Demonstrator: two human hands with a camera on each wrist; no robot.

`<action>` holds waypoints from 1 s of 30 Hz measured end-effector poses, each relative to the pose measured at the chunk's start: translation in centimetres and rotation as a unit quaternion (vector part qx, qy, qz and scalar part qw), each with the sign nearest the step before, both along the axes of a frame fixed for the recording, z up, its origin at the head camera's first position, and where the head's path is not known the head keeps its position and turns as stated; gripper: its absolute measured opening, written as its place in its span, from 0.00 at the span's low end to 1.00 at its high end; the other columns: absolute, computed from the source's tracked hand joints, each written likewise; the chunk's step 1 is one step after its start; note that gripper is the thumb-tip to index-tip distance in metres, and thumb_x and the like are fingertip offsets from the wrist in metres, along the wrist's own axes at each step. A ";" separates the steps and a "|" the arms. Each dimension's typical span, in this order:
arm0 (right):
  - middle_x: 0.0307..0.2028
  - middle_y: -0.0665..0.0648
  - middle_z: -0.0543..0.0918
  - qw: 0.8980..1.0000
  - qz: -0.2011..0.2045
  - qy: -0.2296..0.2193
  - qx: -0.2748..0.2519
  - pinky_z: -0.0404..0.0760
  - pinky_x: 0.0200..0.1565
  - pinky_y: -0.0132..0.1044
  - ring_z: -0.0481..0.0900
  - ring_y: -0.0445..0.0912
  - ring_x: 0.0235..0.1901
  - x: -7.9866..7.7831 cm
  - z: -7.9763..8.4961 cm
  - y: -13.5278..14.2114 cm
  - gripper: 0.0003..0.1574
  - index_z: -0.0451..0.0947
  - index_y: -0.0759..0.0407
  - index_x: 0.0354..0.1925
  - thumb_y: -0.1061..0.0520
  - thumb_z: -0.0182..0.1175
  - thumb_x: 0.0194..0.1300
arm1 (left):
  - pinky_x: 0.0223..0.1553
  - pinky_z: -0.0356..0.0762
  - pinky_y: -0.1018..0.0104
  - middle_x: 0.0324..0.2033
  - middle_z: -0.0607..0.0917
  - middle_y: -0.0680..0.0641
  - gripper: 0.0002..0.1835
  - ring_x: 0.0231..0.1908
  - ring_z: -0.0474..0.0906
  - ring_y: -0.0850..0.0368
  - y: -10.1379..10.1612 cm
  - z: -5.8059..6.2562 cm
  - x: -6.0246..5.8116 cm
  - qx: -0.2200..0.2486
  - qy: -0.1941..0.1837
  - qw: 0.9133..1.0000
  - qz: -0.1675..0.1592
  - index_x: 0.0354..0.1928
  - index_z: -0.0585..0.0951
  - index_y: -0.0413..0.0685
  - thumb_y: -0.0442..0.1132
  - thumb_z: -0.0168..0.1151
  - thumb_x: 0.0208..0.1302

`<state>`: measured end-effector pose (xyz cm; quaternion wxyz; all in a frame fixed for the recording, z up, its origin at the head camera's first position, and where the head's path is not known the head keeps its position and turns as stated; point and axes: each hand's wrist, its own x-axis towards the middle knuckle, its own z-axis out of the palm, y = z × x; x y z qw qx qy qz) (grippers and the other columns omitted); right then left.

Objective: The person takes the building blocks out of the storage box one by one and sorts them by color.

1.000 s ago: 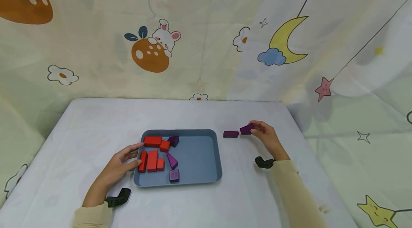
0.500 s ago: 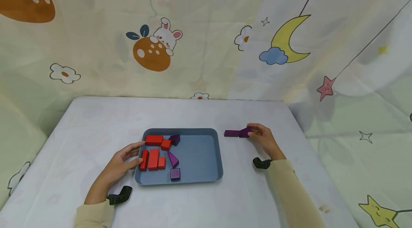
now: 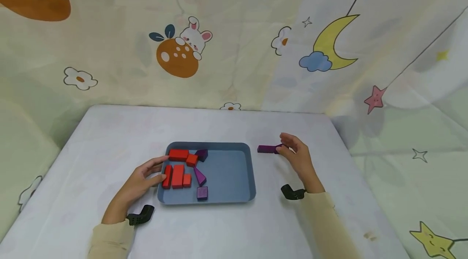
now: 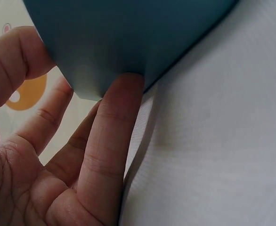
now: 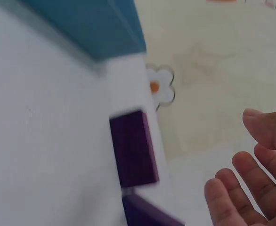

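My left hand (image 3: 140, 182) holds the left edge of a blue-grey tray (image 3: 234, 198). Its thumb reaches over the rim, and in the left wrist view a finger (image 4: 112, 146) presses the outer wall. To the tray's right, a purple rectangular block (image 3: 266, 149) lies on the table, end to end with a purple slant-sided block (image 3: 278, 150). My right hand (image 3: 297, 159) is over that second block, partly hiding it in the head view. In the right wrist view the right hand's fingers (image 5: 218, 202) are apart from both blocks, with nothing between them.
Several red blocks (image 3: 178, 176) fill the tray's left side. Beside them lie a dark purple block (image 3: 201, 154), a thin purple wedge (image 3: 199, 175) and a purple cube (image 3: 202, 193). A patterned cloth (image 3: 237, 48) hangs behind the white table (image 3: 219, 230).
My right hand has set the purple slant-sided block down against the rectangular one and let go of it, fingers spreading. The left hand stays at the tray. The head view has shifted slightly.
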<state>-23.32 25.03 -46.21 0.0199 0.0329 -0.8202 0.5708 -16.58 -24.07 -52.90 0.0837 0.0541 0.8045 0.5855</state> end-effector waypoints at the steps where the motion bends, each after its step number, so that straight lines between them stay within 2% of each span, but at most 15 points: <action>1: 0.71 0.75 0.75 1.000 0.005 0.003 -0.005 0.73 0.59 0.19 0.72 0.62 0.72 0.3 0.0 -0.7 0.31 0.72 0.70 0.73 0.67 0.65 0.76 | 0.55 0.77 0.72 0.78 0.67 0.31 0.34 0.71 0.71 0.29 0.0 0.0 0.0 0.000 -0.003 1.000 0.001 0.80 0.70 0.40 0.37 0.68 0.75; 6: 0.65 0.78 0.78 0.998 0.041 0.026 -0.046 0.79 0.58 0.24 0.76 0.67 0.66 1.7 -0.6 -4.3 0.27 0.77 0.75 0.65 0.73 0.67 0.71 | 0.61 0.79 0.57 0.79 0.66 0.31 0.35 0.71 0.71 0.29 0.0 0.1 -0.1 -0.004 -0.010 1.000 0.003 0.80 0.70 0.41 0.38 0.68 0.75; 8: 0.64 0.79 0.78 0.996 0.060 0.029 -0.062 0.81 0.57 0.27 0.78 0.68 0.65 2.4 -0.9 -5.6 0.26 0.77 0.77 0.63 0.76 0.67 0.68 | 0.62 0.78 0.53 0.79 0.66 0.31 0.34 0.71 0.71 0.29 0.0 0.2 -0.1 -0.003 -0.008 1.000 0.003 0.80 0.70 0.41 0.38 0.68 0.76; 10: 0.63 0.80 0.79 0.994 0.077 0.028 -0.071 0.82 0.57 0.28 0.79 0.67 0.64 3.1 -1.4 -6.9 0.25 0.77 0.79 0.62 0.77 0.67 0.67 | 0.62 0.78 0.57 0.79 0.66 0.31 0.34 0.72 0.70 0.28 0.0 0.1 -0.1 0.002 -0.005 1.000 0.001 0.80 0.70 0.40 0.37 0.68 0.76; 14: 0.62 0.79 0.79 0.990 0.109 0.013 -0.086 0.82 0.57 0.30 0.80 0.67 0.63 4.3 -2.1 -9.2 0.24 0.78 0.79 0.61 0.77 0.67 0.67 | 0.56 0.76 0.72 0.79 0.66 0.30 0.34 0.71 0.70 0.28 -0.2 0.0 -0.1 0.012 0.000 1.000 -0.003 0.80 0.69 0.39 0.37 0.67 0.76; 16: 0.62 0.79 0.79 0.987 0.125 0.002 -0.097 0.83 0.57 0.31 0.79 0.68 0.64 4.8 -2.4 -10.1 0.24 0.78 0.79 0.61 0.77 0.67 0.67 | 0.55 0.75 0.75 0.79 0.66 0.30 0.34 0.71 0.70 0.27 -0.2 0.0 -0.2 0.015 0.003 1.000 -0.004 0.79 0.69 0.38 0.37 0.67 0.76; 23: 0.61 0.80 0.80 0.976 0.189 -0.010 -0.108 0.83 0.58 0.32 0.78 0.74 0.62 6.0 -2.9 -13.0 0.24 0.77 0.82 0.60 0.75 0.67 0.68 | 0.54 0.77 0.73 0.78 0.67 0.29 0.34 0.72 0.69 0.27 -0.2 -0.1 -0.2 0.025 0.005 1.000 -0.006 0.79 0.69 0.38 0.36 0.67 0.76; 26: 0.60 0.79 0.80 0.971 0.218 -0.016 -0.102 0.83 0.58 0.33 0.80 0.73 0.61 6.4 -3.3 -13.9 0.23 0.77 0.82 0.60 0.73 0.67 0.69 | 0.54 0.78 0.73 0.78 0.67 0.29 0.34 0.71 0.69 0.27 -0.2 -0.1 -0.2 0.030 0.005 1.000 -0.005 0.79 0.69 0.37 0.35 0.67 0.76; 30: 0.59 0.77 0.82 0.965 0.250 -0.027 -0.074 0.84 0.60 0.39 0.81 0.71 0.61 6.8 -3.6 -15.0 0.22 0.79 0.80 0.60 0.72 0.68 0.69 | 0.54 0.77 0.74 0.78 0.67 0.29 0.34 0.71 0.70 0.27 -0.2 0.0 -0.1 0.025 0.003 1.000 -0.004 0.79 0.69 0.37 0.36 0.67 0.76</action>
